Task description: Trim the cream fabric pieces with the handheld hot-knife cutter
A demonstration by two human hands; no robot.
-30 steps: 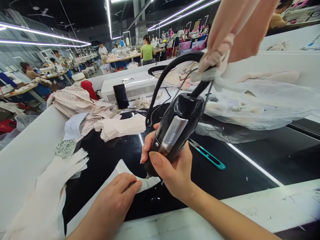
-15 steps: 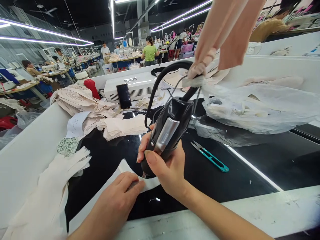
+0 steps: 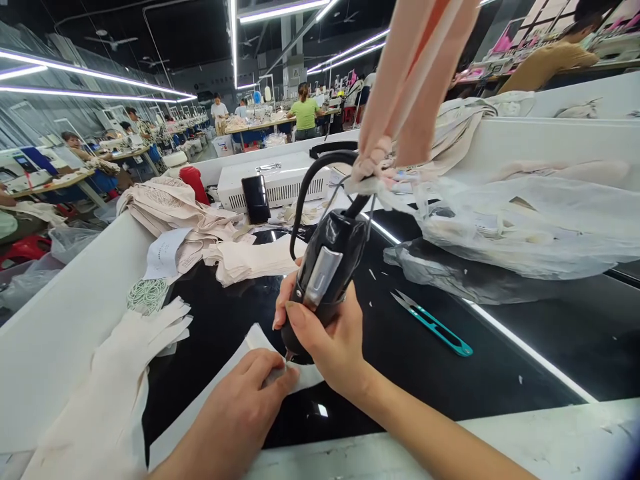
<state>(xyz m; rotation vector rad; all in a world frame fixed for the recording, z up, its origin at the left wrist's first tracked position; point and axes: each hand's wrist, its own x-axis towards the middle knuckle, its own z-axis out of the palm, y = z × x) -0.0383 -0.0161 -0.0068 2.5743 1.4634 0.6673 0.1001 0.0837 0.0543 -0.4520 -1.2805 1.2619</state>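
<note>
My right hand (image 3: 327,333) is wrapped around a black corded handheld tool (image 3: 345,233) with a silver lever on its side. The tool tilts, its narrow tip pointing down at a curved white fabric piece (image 3: 309,378). My left hand (image 3: 245,400) lies on that piece with thumb and forefinger pinched right beside the tip. A small greyish bit shows between those fingers; I cannot make out what it is. From the tool's top, a thick black cable (image 3: 305,190) loops up to a knotted pink cloth strip (image 3: 373,157).
Teal thread snips (image 3: 435,325) lie right of the tool. Behind are stacked beige fabric pieces (image 3: 255,259), a phone (image 3: 256,200) against a white vented box (image 3: 295,183), and a clear plastic bag (image 3: 540,233). Pale cut pieces (image 3: 110,380) lie left. Other people work at far tables.
The view has shifted slightly, so the surroundings sit lower and farther right. The tool's top and hanging cloth have swung a little left. Both hands keep their grips, with the tip near the left fingers.
</note>
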